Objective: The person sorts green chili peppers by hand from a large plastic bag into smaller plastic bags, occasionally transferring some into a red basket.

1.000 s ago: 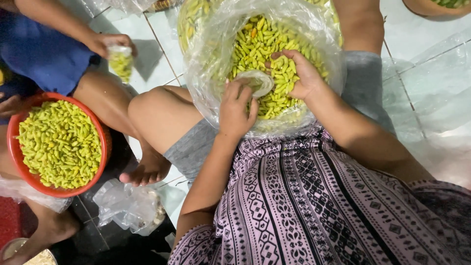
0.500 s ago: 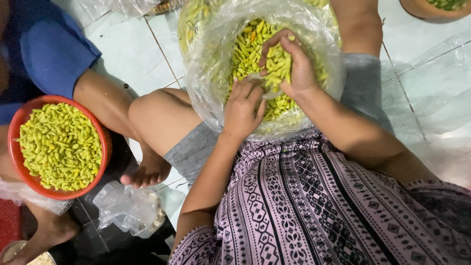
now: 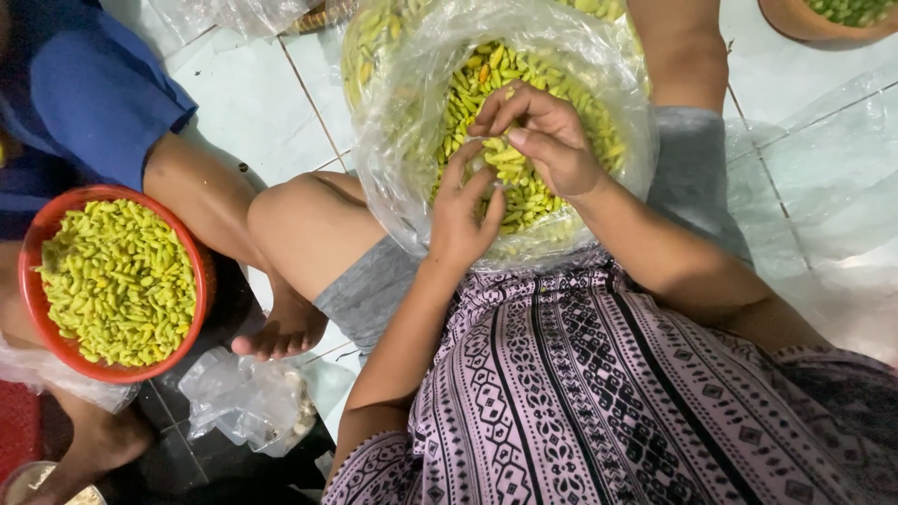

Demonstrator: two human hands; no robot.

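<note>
The big clear bag [image 3: 393, 178] is sitting between the person's knees, and it is full of little yellow-green snack sticks [image 3: 524, 178]. Both hands are working inside its open top.

The right hand [image 3: 552, 140] is curling over the pile. A moment ago it was reaching farther up the pile with a bunch in its fingers; now it is pulling back toward the middle, fingers bent around a small clump of sticks.

The left hand [image 3: 465, 210] is staying low at the near side of the bag, close beside the right one. A second ago a small clear round thing was showing between the hands. Now it is hiding, so I cannot tell if the left hand is gripping it or just cupping.

So the scooping seems to be going on, handful by handful.

Another person in blue is sitting to the left with a red bowl [image 3: 37, 234] of the same sticks. A crumpled plastic bag [image 3: 238, 397] is lying on the tile floor [image 3: 243, 122].
</note>
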